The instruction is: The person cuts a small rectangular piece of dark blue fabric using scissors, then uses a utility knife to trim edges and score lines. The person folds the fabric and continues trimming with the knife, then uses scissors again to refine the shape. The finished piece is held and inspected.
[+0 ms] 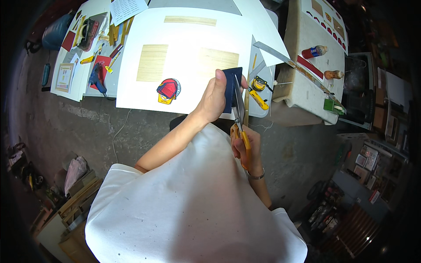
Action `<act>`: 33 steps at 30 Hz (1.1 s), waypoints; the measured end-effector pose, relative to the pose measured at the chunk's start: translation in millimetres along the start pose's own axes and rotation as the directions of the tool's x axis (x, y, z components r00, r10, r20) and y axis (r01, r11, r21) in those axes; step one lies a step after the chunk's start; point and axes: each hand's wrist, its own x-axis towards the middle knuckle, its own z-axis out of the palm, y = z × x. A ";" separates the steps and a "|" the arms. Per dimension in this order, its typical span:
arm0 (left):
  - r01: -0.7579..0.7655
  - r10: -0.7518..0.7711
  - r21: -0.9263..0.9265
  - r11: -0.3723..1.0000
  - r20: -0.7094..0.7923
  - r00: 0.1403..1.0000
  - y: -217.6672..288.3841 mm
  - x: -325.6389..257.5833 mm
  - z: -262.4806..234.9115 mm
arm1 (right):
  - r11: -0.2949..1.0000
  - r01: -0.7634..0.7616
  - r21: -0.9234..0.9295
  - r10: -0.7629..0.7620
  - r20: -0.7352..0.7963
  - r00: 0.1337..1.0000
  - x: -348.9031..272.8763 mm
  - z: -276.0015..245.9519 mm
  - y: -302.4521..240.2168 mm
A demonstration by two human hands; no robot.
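Note:
My left hand is closed on a dark blue flat piece, thumb on its near face and fingertips showing past its right edge. My right hand grips scissors by their orange-yellow handles. The scissor blades are parted and point up across the right part of the blue piece; whether they bite into it I cannot tell. Left of my hands, a small stack of red, blue and yellow cut-out pieces lies on the white board.
Pale wood-grain rectangles lie on the board. To the right are a tape measure, a yellow utility knife, a long metal ruler and a bottle on a side table. A blue glue gun lies at left.

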 end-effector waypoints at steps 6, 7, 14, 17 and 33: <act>-0.002 0.001 0.035 0.999 0.029 1.000 6.6 2.7 -10.5 | 0.990 -0.079 -0.113 0.072 -0.059 0.996 -7.3 8.9 -16.5; -0.005 0.003 0.051 0.999 0.035 0.999 7.5 2.1 -11.7 | 0.986 -0.083 -0.143 0.073 -0.071 0.995 -9.7 11.2 -18.5; 0.016 -0.021 0.084 0.996 0.070 0.997 5.6 -3.0 -12.9 | 0.981 -0.193 -0.005 0.191 -0.101 0.976 -25.4 15.3 -26.0; 0.036 -0.040 0.044 0.998 0.094 0.995 1.1 -4.6 -10.0 | 0.985 -0.172 0.013 0.172 -0.103 0.980 -34.0 13.1 -27.2; 0.145 -0.132 -0.213 0.966 0.075 0.988 9.1 -10.0 7.6 | 0.908 0.093 -0.408 -0.056 0.102 0.993 -24.3 1.4 -26.7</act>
